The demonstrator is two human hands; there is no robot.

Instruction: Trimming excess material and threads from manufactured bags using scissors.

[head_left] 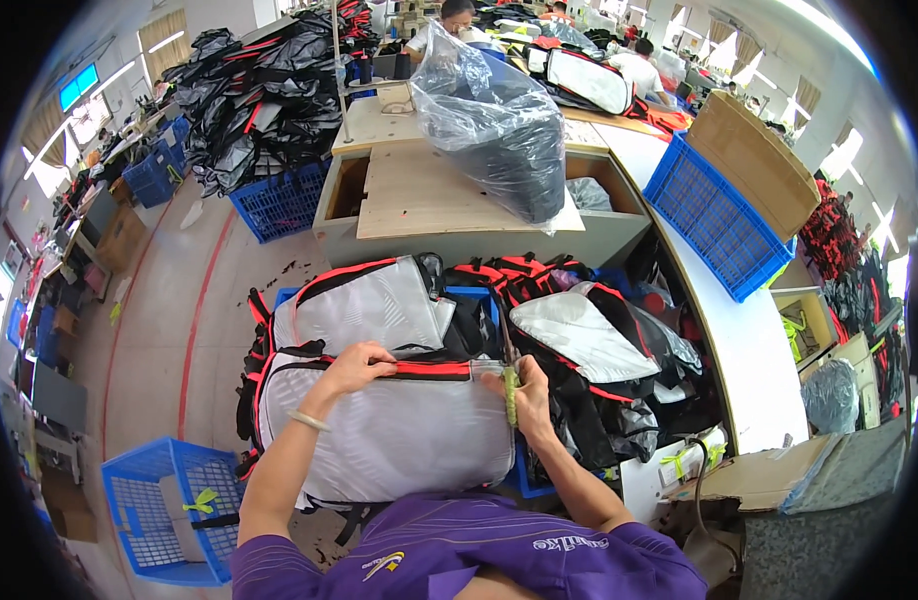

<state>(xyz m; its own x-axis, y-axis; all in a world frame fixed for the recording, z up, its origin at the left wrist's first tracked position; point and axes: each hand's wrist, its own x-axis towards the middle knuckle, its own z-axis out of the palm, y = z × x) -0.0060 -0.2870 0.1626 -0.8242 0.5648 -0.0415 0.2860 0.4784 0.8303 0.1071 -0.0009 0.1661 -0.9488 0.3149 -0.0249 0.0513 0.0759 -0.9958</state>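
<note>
Busy workshop all around: piles of black bags (pixel 264 95) upper left, a wooden table (pixel 449 195) at top centre carrying a big clear plastic sack (pixel 494 125), blue crates (pixel 714 215) to the right. Down at lower centre, a grey backpack (pixel 379 435) with red trim lies flat in front of the person, with more backpacks (pixel 569 335) heaped just behind it. Left hand (pixel 354 368) is curled, fingers pressing down on the backpack's top red edge. Right hand (pixel 524 395) is closed around small snips (pixel 510 385) with a yellow-green handle, blades pointing up at the same edge. Another blue crate (pixel 164 510) sits on the floor at lower left. 2 other people work at the far top.
</note>
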